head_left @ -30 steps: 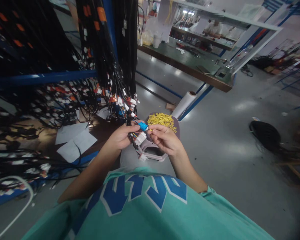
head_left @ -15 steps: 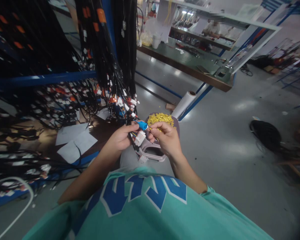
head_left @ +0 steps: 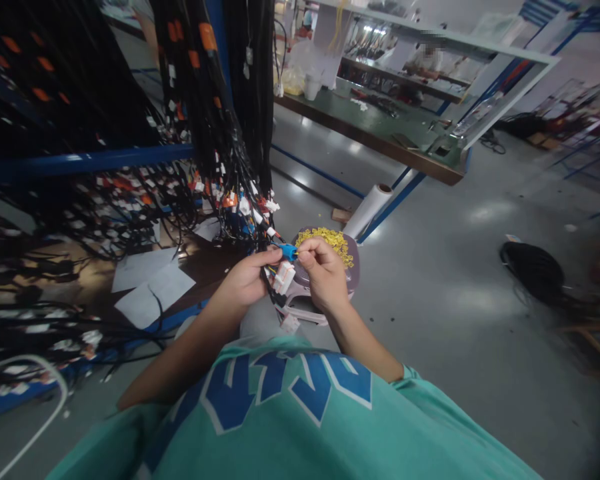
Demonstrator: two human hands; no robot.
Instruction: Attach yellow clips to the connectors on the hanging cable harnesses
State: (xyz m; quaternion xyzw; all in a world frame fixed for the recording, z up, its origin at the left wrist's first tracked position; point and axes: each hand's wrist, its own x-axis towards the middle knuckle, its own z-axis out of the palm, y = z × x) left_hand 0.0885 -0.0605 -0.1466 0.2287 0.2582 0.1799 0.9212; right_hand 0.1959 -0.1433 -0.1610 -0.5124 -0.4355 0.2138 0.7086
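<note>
My left hand (head_left: 247, 279) is closed on a blue connector (head_left: 289, 252), pinching it between thumb and fingers. My right hand (head_left: 326, 272) is pinched at the connector's right end, where a small bit of yellow shows at the fingertips; what exactly it grips is too small to tell. Just below the blue connector hangs a white connector (head_left: 283, 277) on dark wires. Behind my right hand, many small yellow pieces (head_left: 333, 239) lie on a purple-grey plastic stool (head_left: 356, 270).
Bundles of black cables (head_left: 250, 100) with white and orange connectors hang from a blue rack (head_left: 130, 157) at left. Paper sheets (head_left: 155, 293) lie below them. A green-topped workbench (head_left: 375, 123) and a white roll (head_left: 367, 212) stand ahead. A person sits far back.
My right hand has moved slightly left and its fingers have drawn closer together at the blue connector. The connectors have shifted a little. More yellow pieces show beside my right hand.
</note>
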